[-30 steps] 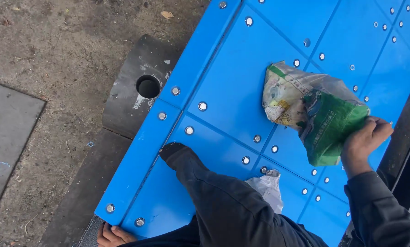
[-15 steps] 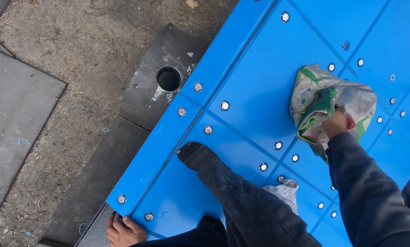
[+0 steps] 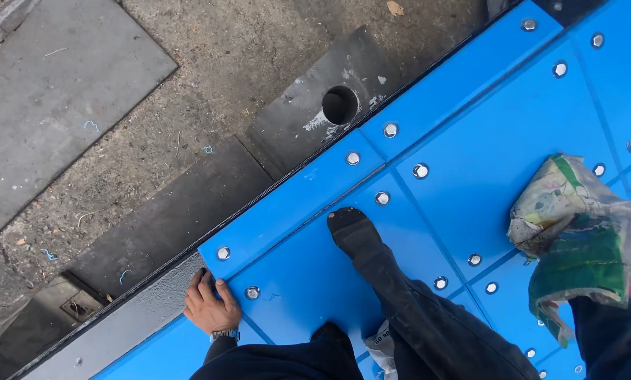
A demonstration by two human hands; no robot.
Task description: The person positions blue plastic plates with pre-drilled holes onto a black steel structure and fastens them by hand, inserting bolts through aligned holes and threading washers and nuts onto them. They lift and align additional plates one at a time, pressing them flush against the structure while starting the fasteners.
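The left hand (image 3: 211, 304) lies flat, fingers spread, gripping the outer edge of the blue panel deck (image 3: 470, 141) at about 7 o'clock; it holds nothing loose, only bracing against the edge beside a bolt (image 3: 252, 292). The right hand is hidden behind the dark sleeve (image 3: 611, 338) at 4 o'clock, so I cannot tell how far it is open, though the crumpled green and white sack (image 3: 576, 232) hangs just above that sleeve and looks to be held from there. The sack sits over the deck at 3 o'clock. Judging by the rows of bolts already seated in the panels, the fastening looks largely done; a black shoe (image 3: 354, 232) rests mid-deck, and a smaller white bag (image 3: 380, 345) lies by the knee.
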